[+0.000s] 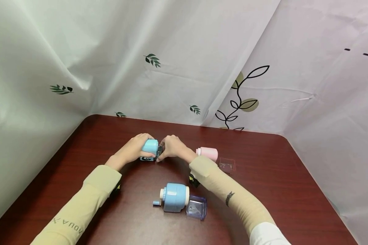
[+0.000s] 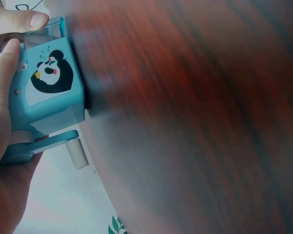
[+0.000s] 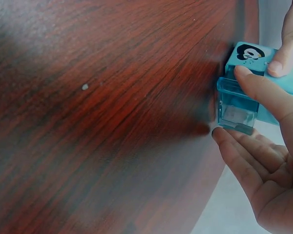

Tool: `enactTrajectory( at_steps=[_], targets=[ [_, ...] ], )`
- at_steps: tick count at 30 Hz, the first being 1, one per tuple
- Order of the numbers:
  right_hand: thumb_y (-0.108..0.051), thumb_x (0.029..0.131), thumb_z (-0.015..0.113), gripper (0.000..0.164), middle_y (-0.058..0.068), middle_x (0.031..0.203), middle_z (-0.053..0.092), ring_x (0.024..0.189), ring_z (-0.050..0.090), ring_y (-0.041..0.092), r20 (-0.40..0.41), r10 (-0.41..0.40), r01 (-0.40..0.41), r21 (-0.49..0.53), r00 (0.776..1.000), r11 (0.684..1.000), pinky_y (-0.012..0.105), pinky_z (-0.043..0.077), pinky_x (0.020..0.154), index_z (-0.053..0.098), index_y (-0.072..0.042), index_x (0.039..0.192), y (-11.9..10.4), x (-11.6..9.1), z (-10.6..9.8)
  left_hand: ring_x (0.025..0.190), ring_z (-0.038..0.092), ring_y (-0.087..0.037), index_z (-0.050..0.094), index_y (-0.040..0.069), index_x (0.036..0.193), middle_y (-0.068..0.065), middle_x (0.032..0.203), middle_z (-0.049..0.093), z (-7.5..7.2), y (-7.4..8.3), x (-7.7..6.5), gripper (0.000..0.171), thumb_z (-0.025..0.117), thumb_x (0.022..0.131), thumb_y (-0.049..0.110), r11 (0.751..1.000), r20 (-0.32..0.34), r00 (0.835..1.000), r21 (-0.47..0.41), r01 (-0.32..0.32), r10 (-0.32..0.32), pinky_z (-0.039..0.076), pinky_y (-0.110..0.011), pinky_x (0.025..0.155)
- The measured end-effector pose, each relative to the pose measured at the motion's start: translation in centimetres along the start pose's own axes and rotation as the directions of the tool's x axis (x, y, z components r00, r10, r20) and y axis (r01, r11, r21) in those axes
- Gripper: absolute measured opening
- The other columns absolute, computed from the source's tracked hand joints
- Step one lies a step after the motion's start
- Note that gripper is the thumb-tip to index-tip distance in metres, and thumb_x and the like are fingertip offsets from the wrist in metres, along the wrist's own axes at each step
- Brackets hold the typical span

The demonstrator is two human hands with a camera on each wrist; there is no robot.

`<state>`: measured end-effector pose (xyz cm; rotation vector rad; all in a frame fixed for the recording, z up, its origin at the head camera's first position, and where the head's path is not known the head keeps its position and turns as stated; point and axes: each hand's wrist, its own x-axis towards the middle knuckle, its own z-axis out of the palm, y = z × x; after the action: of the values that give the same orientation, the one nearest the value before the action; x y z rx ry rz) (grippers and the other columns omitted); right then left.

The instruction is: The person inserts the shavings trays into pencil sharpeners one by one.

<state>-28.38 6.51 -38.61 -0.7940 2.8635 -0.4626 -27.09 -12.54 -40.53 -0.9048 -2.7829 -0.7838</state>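
A turquoise crank pencil sharpener (image 1: 150, 145) with a panda picture (image 2: 51, 71) sits near the middle of the table. My left hand (image 1: 136, 149) grips its body from the left, and its crank handle (image 2: 77, 152) shows in the left wrist view. At the other end, my right hand (image 1: 173, 147) holds the clear shavings drawer (image 3: 237, 109) between thumb and fingers. The drawer sticks out from the sharpener's body; how much of it is still inside is hard to tell.
Nearer the front lies a blue crank sharpener (image 1: 174, 197) with its clear drawer (image 1: 197, 207) beside it. A pink sharpener (image 1: 209, 153) and a clear tray (image 1: 227, 165) lie right of my right hand. A white curtain (image 1: 171, 85) hangs behind the table (image 1: 263, 190).
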Motion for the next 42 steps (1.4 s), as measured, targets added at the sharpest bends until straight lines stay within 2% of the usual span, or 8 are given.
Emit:
enactTrajectory(
  at_steps=[15,32,42],
  targets=[
    [-0.044,0.058,0.081,0.057,-0.002,0.075,0.067,0.064,0.056,0.005,-0.016,-0.012,0.011,-0.019,1.0,1.0,0.015,0.045,0.057,0.067,-0.007,0.099,-0.3,0.0,0.1,0.095,0.049,-0.021,0.049,0.011,0.113,-0.006,0.109,0.054,-0.2,0.1,0.0,0.056,0.074,0.071,0.039,1.0,0.02,1.0,-0.008,0.011,-0.01,0.045,-0.038,0.081],
    [-0.045,0.058,0.08,0.045,-0.004,0.065,0.064,0.056,0.056,0.004,-0.013,-0.015,0.015,-0.037,1.0,0.999,0.014,0.043,0.052,0.066,-0.01,0.083,-0.7,0.5,0.4,0.093,0.049,-0.02,0.049,0.011,0.112,-0.006,0.108,0.055,-0.1,0.0,0.0,0.057,0.073,0.07,0.04,1.0,0.001,1.0,-0.008,-0.009,0.009,0.044,-0.038,0.08],
    [-0.048,0.058,0.079,0.051,-0.002,0.074,0.065,0.061,0.056,0.004,-0.02,-0.014,0.012,-0.064,1.0,0.998,0.014,0.044,0.055,0.064,-0.009,0.088,-1.1,0.8,0.7,0.093,0.049,-0.02,0.05,0.011,0.111,-0.005,0.107,0.055,0.0,-0.2,0.1,0.055,0.073,0.07,0.04,1.0,0.006,1.0,-0.011,0.009,-0.009,0.043,-0.037,0.081]
  ],
)
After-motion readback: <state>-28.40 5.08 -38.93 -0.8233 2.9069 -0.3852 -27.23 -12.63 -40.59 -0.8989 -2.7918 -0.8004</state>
